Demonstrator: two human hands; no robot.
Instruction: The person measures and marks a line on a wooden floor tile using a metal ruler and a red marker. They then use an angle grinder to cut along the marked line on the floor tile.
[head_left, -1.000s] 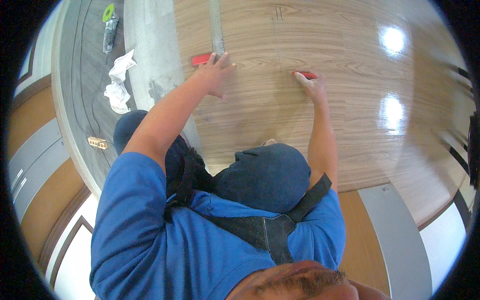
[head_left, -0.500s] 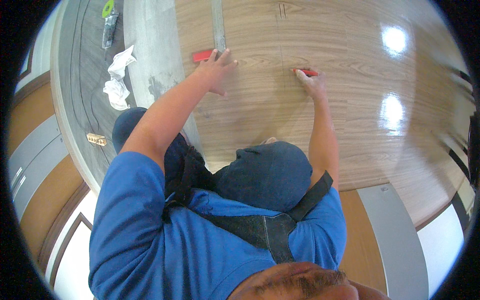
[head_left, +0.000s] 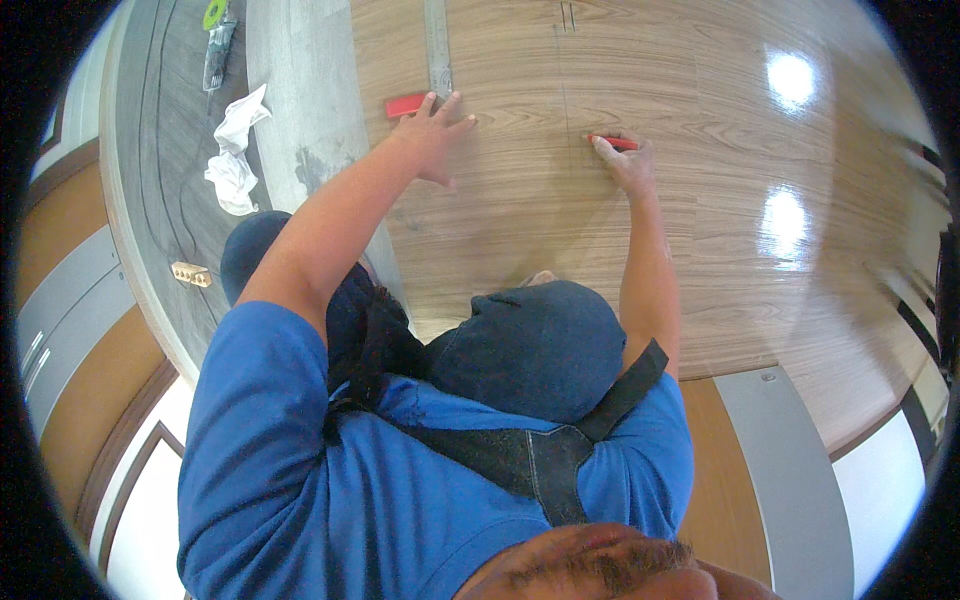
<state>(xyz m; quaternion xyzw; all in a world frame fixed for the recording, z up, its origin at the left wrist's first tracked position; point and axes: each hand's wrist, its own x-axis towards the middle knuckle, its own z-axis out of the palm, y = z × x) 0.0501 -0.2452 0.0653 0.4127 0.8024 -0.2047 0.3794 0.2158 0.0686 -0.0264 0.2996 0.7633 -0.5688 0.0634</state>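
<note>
On the wood-grain surface lies a try square with a red stock [head_left: 405, 106] and a flat metal blade [head_left: 438, 48] that runs away from me. My left hand [head_left: 430, 142] lies over the near end of the square with its fingers spread, the fingertips at the red stock and the blade's base. To the right, my right hand [head_left: 628, 168] pinches a red pencil [head_left: 618, 143], its tip pointing left and close to the surface. Thin dark pencil lines [head_left: 565, 80] run across the wood grain just left of and beyond the pencil.
White crumpled cloths [head_left: 235, 180] lie on the grey floor [head_left: 185, 140] at the left. Beyond them are a green tape roll [head_left: 214, 14] and a dark wrapped item [head_left: 218, 57]. A power socket block [head_left: 191, 274] sits nearer. A pale grey strip [head_left: 310, 110] borders the wood-grain surface.
</note>
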